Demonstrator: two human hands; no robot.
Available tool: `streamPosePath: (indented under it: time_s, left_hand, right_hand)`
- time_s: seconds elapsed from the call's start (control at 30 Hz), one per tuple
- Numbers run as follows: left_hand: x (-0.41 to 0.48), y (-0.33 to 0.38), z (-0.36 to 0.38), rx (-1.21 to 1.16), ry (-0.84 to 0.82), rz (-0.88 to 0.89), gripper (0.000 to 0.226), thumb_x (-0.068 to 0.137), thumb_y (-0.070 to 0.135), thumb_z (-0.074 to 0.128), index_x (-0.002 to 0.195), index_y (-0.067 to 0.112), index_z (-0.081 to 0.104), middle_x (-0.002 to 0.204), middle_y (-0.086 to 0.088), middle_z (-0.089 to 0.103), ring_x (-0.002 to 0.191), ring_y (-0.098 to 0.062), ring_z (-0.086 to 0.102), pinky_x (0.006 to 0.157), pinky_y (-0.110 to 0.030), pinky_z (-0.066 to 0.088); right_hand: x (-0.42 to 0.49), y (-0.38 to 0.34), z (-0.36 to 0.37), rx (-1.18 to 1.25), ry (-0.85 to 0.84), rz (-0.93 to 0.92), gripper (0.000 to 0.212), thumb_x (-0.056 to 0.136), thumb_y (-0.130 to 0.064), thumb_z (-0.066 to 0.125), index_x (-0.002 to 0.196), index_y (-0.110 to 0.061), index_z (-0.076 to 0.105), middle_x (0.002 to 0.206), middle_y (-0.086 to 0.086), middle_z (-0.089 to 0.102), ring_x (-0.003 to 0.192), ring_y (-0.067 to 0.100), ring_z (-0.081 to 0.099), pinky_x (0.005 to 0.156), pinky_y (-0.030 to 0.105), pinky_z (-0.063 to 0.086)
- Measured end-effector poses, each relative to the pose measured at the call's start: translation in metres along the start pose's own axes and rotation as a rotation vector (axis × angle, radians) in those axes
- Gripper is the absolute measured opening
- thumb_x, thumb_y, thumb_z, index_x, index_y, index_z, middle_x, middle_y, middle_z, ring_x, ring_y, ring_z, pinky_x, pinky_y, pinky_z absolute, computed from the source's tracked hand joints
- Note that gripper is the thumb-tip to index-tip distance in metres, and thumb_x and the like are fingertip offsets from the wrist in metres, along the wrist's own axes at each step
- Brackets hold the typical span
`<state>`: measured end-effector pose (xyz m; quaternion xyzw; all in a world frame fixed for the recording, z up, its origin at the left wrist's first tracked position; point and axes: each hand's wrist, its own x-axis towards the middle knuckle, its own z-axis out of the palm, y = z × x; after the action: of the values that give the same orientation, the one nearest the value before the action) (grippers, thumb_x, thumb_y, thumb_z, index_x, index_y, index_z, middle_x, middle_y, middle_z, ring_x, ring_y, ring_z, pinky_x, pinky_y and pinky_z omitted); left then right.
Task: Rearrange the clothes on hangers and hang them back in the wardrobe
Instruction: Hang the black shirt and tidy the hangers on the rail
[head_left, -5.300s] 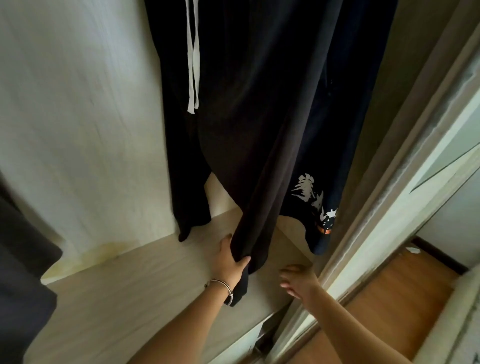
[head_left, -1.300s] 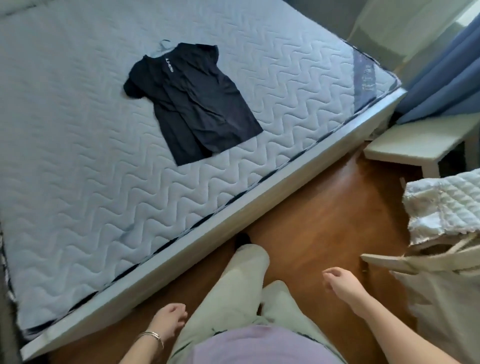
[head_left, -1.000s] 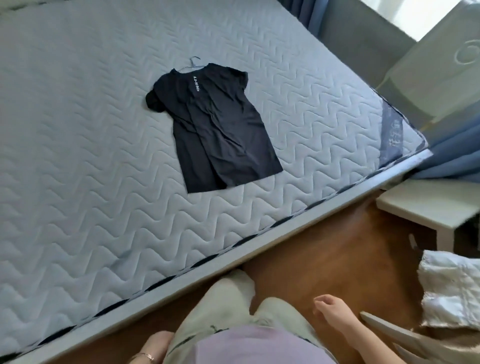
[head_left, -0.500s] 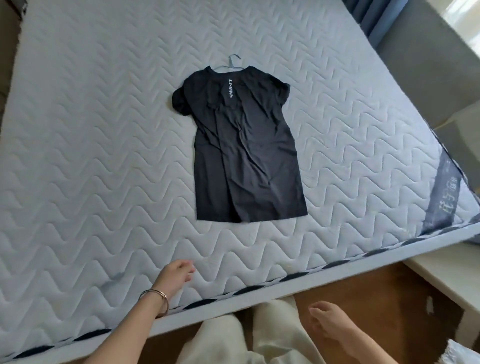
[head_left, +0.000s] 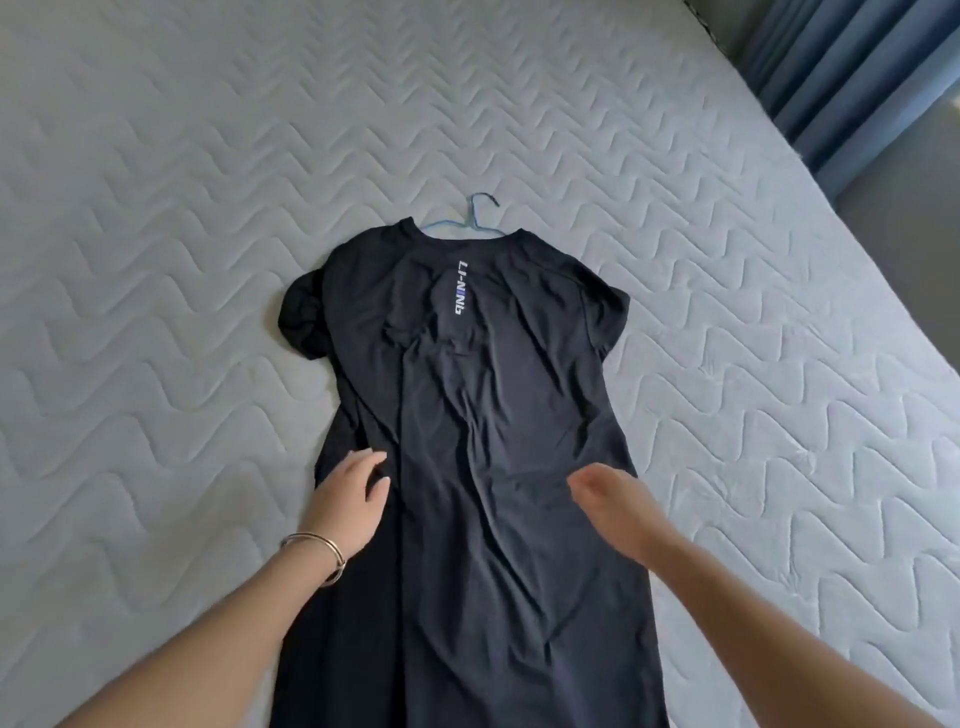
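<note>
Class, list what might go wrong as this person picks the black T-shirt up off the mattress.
One sleeve lies bunched, so the T-shirt may hang crooked. The left hand and right hand are far from the hanger; lifting by the fabric might slide it off.

The black short-sleeved T-shirt (head_left: 467, 415) runs off the bottom edge, hem unseen. It hides most of the thin blue hanger (head_left: 473, 214). The right hand (head_left: 608, 499) is blurred.

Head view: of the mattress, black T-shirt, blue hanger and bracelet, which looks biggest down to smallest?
1. mattress
2. black T-shirt
3. blue hanger (mostly hidden) and bracelet: alike, bracelet nearer, so unranked.
</note>
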<state>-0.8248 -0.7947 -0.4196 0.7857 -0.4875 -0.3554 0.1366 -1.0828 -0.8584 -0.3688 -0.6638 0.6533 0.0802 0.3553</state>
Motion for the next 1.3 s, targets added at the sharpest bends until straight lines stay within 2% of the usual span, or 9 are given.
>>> streamPosePath:
  time_s: [0.17, 0.23, 0.33, 0.53, 0.73, 0.9, 1.03, 1.17, 1.3]
  left_hand:
    - [0.134, 0.005, 0.029, 0.306, 0.078, 0.084, 0.054, 0.097, 0.041, 0.025, 0.147, 0.023, 0.019, 0.158, 0.001, 0.005, 0.146, -0.017, 0.0, 0.119, -0.038, 0.002]
    - [0.153, -0.004, 0.045, 0.443, 0.169, 0.101, 0.062, 0.091, 0.05, 0.013, 0.146, 0.022, 0.023, 0.156, -0.001, 0.017, 0.145, -0.02, 0.012, 0.117, -0.042, 0.009]
    - [0.167, -0.02, 0.062, 0.503, 0.249, 0.161, 0.061, 0.092, 0.048, 0.01, 0.137, 0.017, 0.039, 0.144, -0.007, 0.044, 0.136, -0.024, 0.033, 0.107, -0.045, 0.021]
    - [0.168, -0.023, 0.064, 0.526, 0.272, 0.194, 0.053, 0.092, 0.041, 0.02, 0.136, 0.018, 0.035, 0.143, -0.007, 0.046, 0.134, -0.023, 0.029, 0.105, -0.046, 0.024]
    - [0.17, -0.027, 0.065, 0.543, 0.289, 0.199, 0.058, 0.082, 0.039, 0.036, 0.136, 0.018, 0.037, 0.144, -0.006, 0.045, 0.135, -0.023, 0.03, 0.105, -0.046, 0.025]
    - [0.17, -0.031, 0.066, 0.553, 0.31, 0.204, 0.058, 0.082, 0.04, 0.036, 0.136, 0.019, 0.036, 0.143, -0.006, 0.045, 0.135, -0.023, 0.029, 0.106, -0.045, 0.023]
    - [0.172, -0.031, 0.066, 0.546, 0.323, 0.203, 0.055, 0.085, 0.04, 0.031, 0.136, 0.018, 0.036, 0.143, -0.007, 0.046, 0.134, -0.023, 0.029, 0.106, -0.045, 0.022]
    - [0.171, -0.022, 0.062, 0.517, 0.255, 0.151, 0.056, 0.087, 0.042, 0.025, 0.136, 0.021, 0.04, 0.144, -0.003, 0.045, 0.135, -0.02, 0.028, 0.106, -0.043, 0.02]
    - [0.167, 0.003, 0.034, 0.418, -0.034, 0.003, 0.059, 0.091, 0.047, 0.018, 0.147, 0.031, 0.009, 0.158, 0.008, 0.0, 0.146, -0.014, -0.004, 0.118, -0.04, 0.002]
  right_hand:
    - [0.141, -0.061, -0.03, 0.086, 0.138, -0.112, 0.032, 0.094, -0.02, 0.038, 0.118, -0.017, 0.059, 0.119, 0.002, 0.062, 0.102, 0.019, 0.058, 0.079, 0.023, 0.042]
    - [0.19, -0.083, -0.034, 0.116, 0.177, -0.179, 0.034, 0.093, -0.017, 0.039, 0.122, -0.016, 0.057, 0.123, 0.003, 0.059, 0.107, 0.019, 0.056, 0.086, 0.027, 0.045]
    - [0.265, -0.111, -0.035, 0.049, 0.273, -0.282, 0.036, 0.09, -0.017, 0.044, 0.125, -0.014, 0.054, 0.129, 0.007, 0.052, 0.121, 0.024, 0.047, 0.101, 0.034, 0.04]
    - [0.352, -0.14, -0.048, -0.074, 0.402, -0.235, 0.046, 0.095, -0.024, 0.039, 0.138, -0.01, 0.037, 0.146, 0.012, 0.034, 0.134, 0.03, 0.029, 0.108, 0.043, 0.027]
    - [0.403, -0.159, -0.067, -0.173, 0.324, -0.126, 0.048, 0.091, -0.019, 0.038, 0.137, -0.007, 0.032, 0.142, 0.016, 0.039, 0.132, 0.034, 0.034, 0.11, 0.046, 0.023]
    - [0.39, -0.161, -0.066, -0.099, 0.357, -0.223, 0.035, 0.093, -0.034, 0.044, 0.119, -0.012, 0.056, 0.128, 0.011, 0.053, 0.121, 0.029, 0.046, 0.102, 0.041, 0.029]
    - [0.339, -0.158, -0.089, 0.04, 0.355, -0.401, 0.028, 0.094, -0.028, 0.048, 0.107, -0.011, 0.066, 0.101, 0.003, 0.06, 0.097, 0.019, 0.052, 0.079, 0.023, 0.033]
    - [0.263, -0.152, -0.114, 0.162, 0.337, -0.442, 0.022, 0.09, -0.027, 0.054, 0.097, -0.012, 0.069, 0.078, -0.001, 0.057, 0.073, 0.013, 0.05, 0.06, 0.023, 0.037]
    - [0.17, -0.144, -0.112, 0.303, 0.243, -0.428, 0.018, 0.089, -0.031, 0.055, 0.095, -0.021, 0.069, 0.064, -0.007, 0.05, 0.055, 0.006, 0.044, 0.052, 0.018, 0.034]
